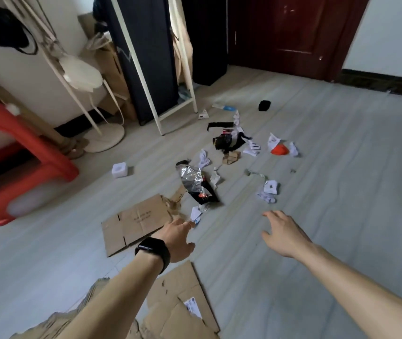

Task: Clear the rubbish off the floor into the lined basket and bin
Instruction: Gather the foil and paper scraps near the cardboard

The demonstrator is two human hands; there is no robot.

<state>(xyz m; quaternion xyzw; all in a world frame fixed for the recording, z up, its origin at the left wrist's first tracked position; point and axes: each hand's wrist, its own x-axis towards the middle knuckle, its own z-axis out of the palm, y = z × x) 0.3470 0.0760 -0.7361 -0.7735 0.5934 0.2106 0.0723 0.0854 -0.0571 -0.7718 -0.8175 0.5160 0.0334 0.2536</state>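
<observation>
Over by the left wall stands a red plastic stool (pixel 11 152), and just beyond it is the round base of a white stand (pixel 104 140). A small white box (pixel 119 170) sits alone on the grey floor (pixel 341 167). Next comes a flattened cardboard sheet (pixel 134 221), its far corner torn.

The left hand (pixel 179 237), a black band (pixel 153 252) on its wrist, reaches out above that sheet's right edge. Its fingers (pixel 187 225) stretch forward with the thumb held wide of them, gripping nothing, their tips right by a white paper scrap (pixel 195 214). Whether they touch it I cannot tell. Under the forearm, nearer to me, lies more torn cardboard (pixel 182 302) with a printed label on it.

Just past the scrap lies a crumpled foil bag (pixel 196 184), silver inside and black outside. The rest of the rubbish (pixel 203 161) is strewn over the middle of the floor behind it: a black wrapper heap (pixel 229 143), a brown scrap (pixel 230 158), crumpled white papers (pixel 267 192), an orange piece (pixel 279 150) between two papers, and a small black lump (pixel 264 105) farthest back.

The right hand (pixel 284 232) hovers palm down over bare floor, near the papers but apart from them, its fingers (pixel 272 214) loosely spread and holding nothing. A dark red door (pixel 288 33) stands in the far wall.
</observation>
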